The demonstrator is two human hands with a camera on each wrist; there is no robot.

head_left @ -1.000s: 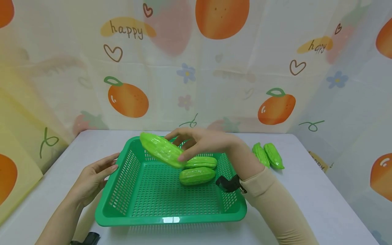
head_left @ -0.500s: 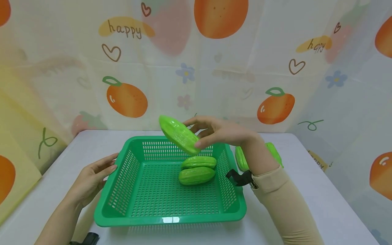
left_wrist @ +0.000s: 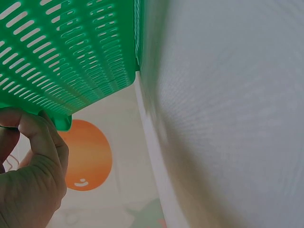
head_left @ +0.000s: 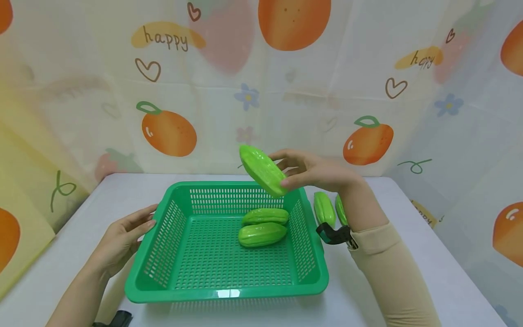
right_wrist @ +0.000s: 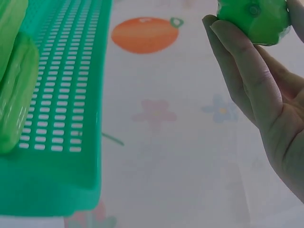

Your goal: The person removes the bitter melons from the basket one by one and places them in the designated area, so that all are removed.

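Observation:
My right hand [head_left: 316, 173] grips a light-green ridged bitter melon [head_left: 262, 170] between thumb and fingers. It is tilted, held above the back right of a green plastic basket [head_left: 229, 294]. In the right wrist view the melon's round end [right_wrist: 256, 19] shows between the fingertips. Two more bitter melons lie side by side in the basket: a back one [head_left: 265, 216] and a front one [head_left: 262, 235]. My left hand [head_left: 122, 238] holds the basket's left rim, and in the left wrist view its fingers [left_wrist: 40, 137] curl at that rim.
On the white table [head_left: 412, 263], right of the basket, lie a bitter melon [head_left: 324, 208] and another [head_left: 340, 211] partly hidden by my right forearm. A fruit-printed curtain [head_left: 286, 109] stands behind the table.
My right hand has lifted the bitter melon up and to the right, from over the basket's middle to its back right. My left hand stays at the rim.

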